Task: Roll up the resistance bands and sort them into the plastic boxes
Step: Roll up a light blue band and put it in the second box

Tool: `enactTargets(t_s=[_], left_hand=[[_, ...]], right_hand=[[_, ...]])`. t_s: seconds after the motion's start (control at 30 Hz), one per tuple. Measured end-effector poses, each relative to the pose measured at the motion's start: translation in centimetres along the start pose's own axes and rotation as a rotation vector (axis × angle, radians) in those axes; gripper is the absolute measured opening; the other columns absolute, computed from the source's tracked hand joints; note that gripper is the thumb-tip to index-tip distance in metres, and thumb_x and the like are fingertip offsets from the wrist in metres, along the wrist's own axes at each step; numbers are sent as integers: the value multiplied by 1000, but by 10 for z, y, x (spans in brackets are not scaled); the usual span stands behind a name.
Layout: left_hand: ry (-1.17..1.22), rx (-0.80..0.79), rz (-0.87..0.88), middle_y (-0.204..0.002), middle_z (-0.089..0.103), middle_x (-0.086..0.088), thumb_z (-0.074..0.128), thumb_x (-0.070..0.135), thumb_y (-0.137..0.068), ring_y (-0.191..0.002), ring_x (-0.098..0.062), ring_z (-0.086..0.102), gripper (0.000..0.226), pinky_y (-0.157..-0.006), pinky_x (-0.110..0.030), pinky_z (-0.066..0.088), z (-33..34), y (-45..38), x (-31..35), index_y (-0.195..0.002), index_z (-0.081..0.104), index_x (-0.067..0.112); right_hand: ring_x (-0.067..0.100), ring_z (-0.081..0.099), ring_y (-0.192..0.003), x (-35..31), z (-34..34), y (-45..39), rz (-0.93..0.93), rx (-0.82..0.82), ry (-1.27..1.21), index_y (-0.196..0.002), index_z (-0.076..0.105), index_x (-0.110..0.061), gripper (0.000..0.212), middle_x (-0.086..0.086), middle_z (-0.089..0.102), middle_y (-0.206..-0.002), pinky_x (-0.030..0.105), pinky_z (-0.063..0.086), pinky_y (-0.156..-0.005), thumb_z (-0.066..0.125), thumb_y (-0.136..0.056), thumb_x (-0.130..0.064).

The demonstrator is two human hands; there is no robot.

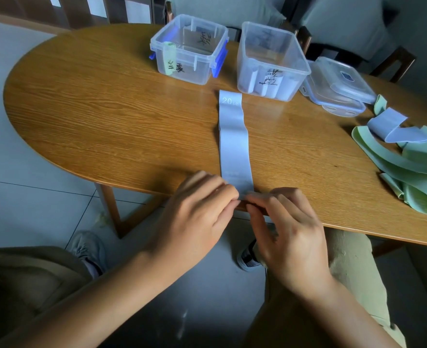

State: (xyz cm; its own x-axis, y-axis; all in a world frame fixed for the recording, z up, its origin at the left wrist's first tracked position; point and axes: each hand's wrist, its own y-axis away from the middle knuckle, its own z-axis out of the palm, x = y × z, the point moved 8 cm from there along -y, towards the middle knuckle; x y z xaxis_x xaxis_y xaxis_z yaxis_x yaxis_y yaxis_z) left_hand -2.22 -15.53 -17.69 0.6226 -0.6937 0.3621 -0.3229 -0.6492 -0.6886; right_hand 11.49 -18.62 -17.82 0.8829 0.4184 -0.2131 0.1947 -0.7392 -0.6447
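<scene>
The blue resistance band (233, 136) is lying flat on the wooden table (107, 109), stretched out in a straight strip. Its long axis is running from the near table edge, directly in front of the person, away toward the plastic boxes at the far side. The far end, printed "20 LB", is pointing at the gap between the left plastic box (189, 50) and the right plastic box (270, 61), stopping just short of the right one. The near end is sitting at the table edge, under the fingertips.

The left hand (197, 217) and the right hand (287, 234) are meeting at that near end. The fingers of both hands are curled and pressed close together, pinching the band's edge between thumb and fingertips; the exact thumb contact is hidden by the fingers.

The band is judged to be light, thin, soft and elastic, with a slightly grippy surface. It is likely to spring open if released, so the grip is best taken across the full width of the near end, keeping the first fold tight and square to the long axis.

A rolled green band (169, 59) is standing in the left box. Loose bands, green and blue (408, 159), are lying in a heap at the right of the table, beside the stacked lids (338, 86).
</scene>
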Motion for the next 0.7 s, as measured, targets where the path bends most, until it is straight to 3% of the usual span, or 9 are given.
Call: enactTargets(t_s=[0.27, 0.37, 0.47, 0.57, 0.7], left_hand=[[22, 42, -46, -78, 61, -1, 68, 15, -96, -79, -23, 51, 18, -72, -37, 45, 1, 0, -4, -79, 68, 9], [26, 46, -75, -77, 63, 2, 70, 16, -93, -79, -23, 53, 8, -73, -36, 45, 0, -1, -4, -93, 66, 10], [25, 31, -123, -78, 63, 7, 75, 19, -88, -82, -21, 58, 30, -75, -35, 47, -1, -1, -4, -107, 51, 15], [37, 39, -160, -78, 61, 7, 77, 20, -86, -82, -21, 59, 37, -71, -39, 51, -3, -1, -4, -106, 47, 17], [-4, 51, -254, -77, 62, 11, 78, 24, -83, -79, -20, 57, 36, -67, -40, 50, -5, -3, -9, -101, 48, 16]], right_hand=[[23, 60, -97, 10, 3, -1, 88, -22, -135, -102, 77, -12, 11, -6, 71, -102, 43, 50, -79, 70, -94, -15], [18, 54, -103, 15, 7, -4, 184, -61, -186, -99, 76, -17, 8, -9, 68, -104, 37, 48, -86, 73, -92, -21], [15, 45, -118, 22, 10, -7, 307, -95, -206, -95, 75, -22, 10, -8, 61, -118, 28, 43, -96, 74, -89, -29], [15, 35, -129, 28, 15, -11, 389, -147, -205, -91, 74, -27, 7, -10, 54, -134, 21, 34, -105, 74, -88, -33], [17, 28, -138, 28, 21, -14, 434, -217, -200, -90, 71, -27, 7, -9, 49, -147, 39, 29, -115, 70, -91, -34]])
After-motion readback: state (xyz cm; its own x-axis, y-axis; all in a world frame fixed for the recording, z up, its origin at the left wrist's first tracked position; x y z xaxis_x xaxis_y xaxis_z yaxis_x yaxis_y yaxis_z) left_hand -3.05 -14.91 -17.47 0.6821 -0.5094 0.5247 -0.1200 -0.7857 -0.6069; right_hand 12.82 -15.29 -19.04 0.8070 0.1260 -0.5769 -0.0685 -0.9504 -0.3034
